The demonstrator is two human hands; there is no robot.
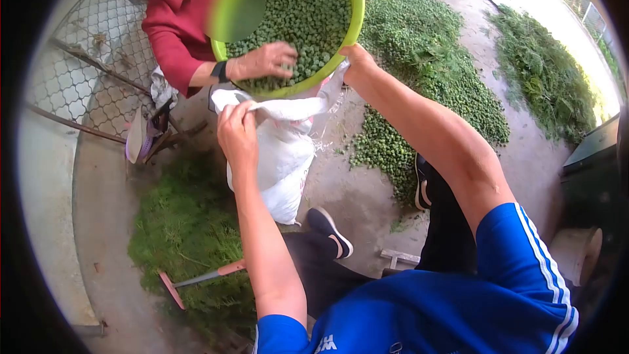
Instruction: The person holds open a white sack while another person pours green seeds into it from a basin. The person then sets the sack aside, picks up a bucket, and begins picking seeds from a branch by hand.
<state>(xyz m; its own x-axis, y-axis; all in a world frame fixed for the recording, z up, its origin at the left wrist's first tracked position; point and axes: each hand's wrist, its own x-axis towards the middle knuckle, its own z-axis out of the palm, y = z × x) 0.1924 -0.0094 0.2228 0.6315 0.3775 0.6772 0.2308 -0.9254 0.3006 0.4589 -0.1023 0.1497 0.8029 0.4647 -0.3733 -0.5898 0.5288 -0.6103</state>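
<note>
A white woven sack [278, 164] hangs with its mouth under a tilted lime-green tub [356, 0] full of small round green fruits [308, 16]. My left hand [237, 134] is closed on the near left part of the sack's rim. At the tub's lower right edge my right hand [357, 62] is closed on the sack's right corner, its fingers close against the tub. Another person in a red shirt [167, 33] has a hand [265, 62] in the fruits at the tub's lower lip. How much the sack holds inside is hidden.
Piles of green fruits [439, 72] spread over the concrete at right, with cut leafy branches [544, 72] beyond. Feathery greens [190, 216] lie at lower left under a long-handled tool [203, 277]. A metal lattice [98, 46] stands at left, a small white stool [400, 257] near my legs.
</note>
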